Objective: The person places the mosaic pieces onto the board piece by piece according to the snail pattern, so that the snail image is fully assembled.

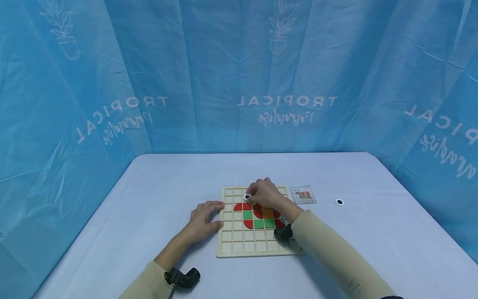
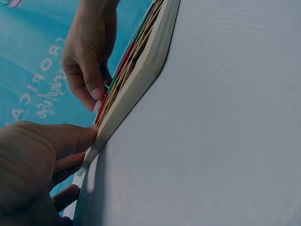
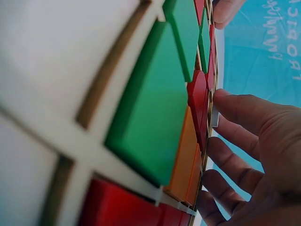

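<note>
A pale wooden grid board (image 1: 227, 248) lies on the table, with red, green and orange pieces set in some of its squares. My right hand (image 1: 266, 194) reaches over its upper part and pinches a white round eye tile (image 1: 247, 197) with a black spot between thumb and index finger. In the right wrist view the tile (image 3: 215, 117) shows as a thin white edge at the fingertips, close over the board. My left hand (image 1: 201, 222) rests at the board's left side, thumb and fingers spread, their tips touching its edge (image 2: 129, 94).
A small printed pattern card (image 1: 303, 194) lies just right of the board's upper corner. Farther right sits a second eye tile (image 1: 339, 202). A white cloth covers the table (image 1: 179, 178), and a blue printed curtain (image 1: 216, 74) stands around its back and sides.
</note>
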Demonstrator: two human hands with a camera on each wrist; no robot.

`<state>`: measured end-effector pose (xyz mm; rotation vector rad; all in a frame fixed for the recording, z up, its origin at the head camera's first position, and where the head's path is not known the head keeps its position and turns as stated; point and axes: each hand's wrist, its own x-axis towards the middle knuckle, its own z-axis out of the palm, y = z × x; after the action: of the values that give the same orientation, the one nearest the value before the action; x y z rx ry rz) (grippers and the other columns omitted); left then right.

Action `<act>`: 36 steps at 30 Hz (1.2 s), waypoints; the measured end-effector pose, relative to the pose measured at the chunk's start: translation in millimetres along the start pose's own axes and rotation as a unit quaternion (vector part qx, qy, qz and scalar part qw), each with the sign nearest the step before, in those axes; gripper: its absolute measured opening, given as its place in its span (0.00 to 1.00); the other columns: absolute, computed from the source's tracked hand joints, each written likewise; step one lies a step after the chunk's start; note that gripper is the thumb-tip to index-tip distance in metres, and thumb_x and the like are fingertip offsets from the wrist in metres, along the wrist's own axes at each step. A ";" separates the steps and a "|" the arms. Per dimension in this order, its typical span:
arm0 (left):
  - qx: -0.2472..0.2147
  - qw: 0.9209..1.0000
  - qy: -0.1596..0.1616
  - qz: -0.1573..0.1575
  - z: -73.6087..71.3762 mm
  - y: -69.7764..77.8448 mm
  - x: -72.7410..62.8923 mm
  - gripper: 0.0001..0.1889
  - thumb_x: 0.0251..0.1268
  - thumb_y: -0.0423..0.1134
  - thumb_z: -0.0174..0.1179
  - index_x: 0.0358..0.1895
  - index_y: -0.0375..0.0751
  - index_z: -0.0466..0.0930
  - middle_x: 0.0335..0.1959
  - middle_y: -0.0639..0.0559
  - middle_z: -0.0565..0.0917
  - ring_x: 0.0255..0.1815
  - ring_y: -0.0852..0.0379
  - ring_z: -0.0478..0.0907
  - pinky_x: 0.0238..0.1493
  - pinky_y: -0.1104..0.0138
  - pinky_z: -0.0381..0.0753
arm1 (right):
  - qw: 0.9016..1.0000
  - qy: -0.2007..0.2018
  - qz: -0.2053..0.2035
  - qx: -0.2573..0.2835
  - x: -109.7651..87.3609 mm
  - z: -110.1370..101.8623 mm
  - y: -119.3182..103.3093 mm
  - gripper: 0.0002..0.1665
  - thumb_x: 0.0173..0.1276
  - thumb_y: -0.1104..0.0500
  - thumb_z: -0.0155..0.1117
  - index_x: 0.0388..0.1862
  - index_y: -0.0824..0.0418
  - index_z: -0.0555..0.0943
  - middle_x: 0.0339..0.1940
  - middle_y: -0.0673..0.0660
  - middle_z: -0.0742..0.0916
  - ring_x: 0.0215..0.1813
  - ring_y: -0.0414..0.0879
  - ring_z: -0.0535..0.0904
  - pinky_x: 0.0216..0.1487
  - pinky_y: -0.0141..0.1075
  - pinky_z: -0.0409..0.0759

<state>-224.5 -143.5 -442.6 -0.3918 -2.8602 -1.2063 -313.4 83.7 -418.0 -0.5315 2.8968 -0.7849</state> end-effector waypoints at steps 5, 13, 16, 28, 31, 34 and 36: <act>0.001 1.000 0.000 -0.002 -0.2 0.6 -0.1 0.25 0.54 0.35 0.64 0.59 0.42 0.75 0.64 0.49 0.73 0.68 0.43 0.60 0.70 0.43 0.49 | 1.000 0.000 -0.004 -0.024 -0.8 0.8 -0.7 0.10 0.55 0.51 0.71 0.37 0.49 0.86 0.36 0.47 0.81 0.46 0.45 0.66 0.41 0.37 0.71; 0.000 1.000 0.003 -0.005 -0.6 0.2 -0.1 0.25 0.53 0.35 0.64 0.59 0.43 0.75 0.64 0.49 0.73 0.67 0.44 0.61 0.69 0.44 0.49 | 1.000 -0.001 -0.003 -0.021 -1.2 0.2 -2.3 0.11 0.55 0.51 0.71 0.39 0.49 0.86 0.38 0.48 0.81 0.46 0.45 0.66 0.42 0.37 0.71; 0.002 1.000 0.003 0.000 -0.4 -0.2 -0.3 0.25 0.53 0.35 0.64 0.59 0.42 0.75 0.64 0.49 0.73 0.67 0.43 0.61 0.69 0.43 0.50 | 1.000 0.002 0.009 0.003 -1.6 -2.2 -1.9 0.14 0.54 0.50 0.72 0.41 0.49 0.85 0.41 0.48 0.81 0.48 0.45 0.67 0.43 0.37 0.74; 0.000 1.000 0.003 0.002 0.1 0.4 -1.3 0.25 0.53 0.35 0.63 0.58 0.42 0.75 0.63 0.49 0.73 0.67 0.43 0.61 0.69 0.43 0.50 | 0.998 0.063 0.005 0.024 -35.1 -55.1 37.1 0.18 0.58 0.52 0.68 0.47 0.56 0.84 0.45 0.54 0.83 0.52 0.52 0.71 0.49 0.45 0.75; -0.001 1.000 0.001 0.002 0.0 0.2 -1.2 0.25 0.53 0.35 0.63 0.58 0.43 0.75 0.64 0.49 0.73 0.67 0.44 0.61 0.69 0.43 0.50 | 0.996 0.080 0.027 0.020 -49.9 -69.3 59.8 0.19 0.59 0.53 0.68 0.48 0.58 0.84 0.46 0.57 0.83 0.54 0.54 0.71 0.49 0.47 0.75; -0.003 1.000 0.001 0.002 0.2 -0.2 -1.5 0.25 0.53 0.35 0.63 0.58 0.42 0.75 0.64 0.49 0.73 0.67 0.44 0.61 0.68 0.44 0.51 | 0.994 0.092 0.060 0.015 -65.6 -81.7 85.1 0.20 0.59 0.53 0.68 0.49 0.59 0.83 0.48 0.59 0.82 0.55 0.55 0.70 0.48 0.47 0.75; -0.003 1.000 0.002 0.002 0.4 -0.6 -1.4 0.25 0.53 0.35 0.63 0.58 0.43 0.75 0.64 0.49 0.73 0.67 0.44 0.61 0.68 0.44 0.51 | 0.992 0.101 0.075 0.007 -75.9 -88.4 102.3 0.20 0.59 0.54 0.67 0.49 0.61 0.83 0.48 0.61 0.82 0.54 0.56 0.70 0.47 0.47 0.74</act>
<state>-223.3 -143.9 -443.5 -0.3960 -2.8521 -1.2126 -289.5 234.9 -393.4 -0.2419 3.0664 -0.8845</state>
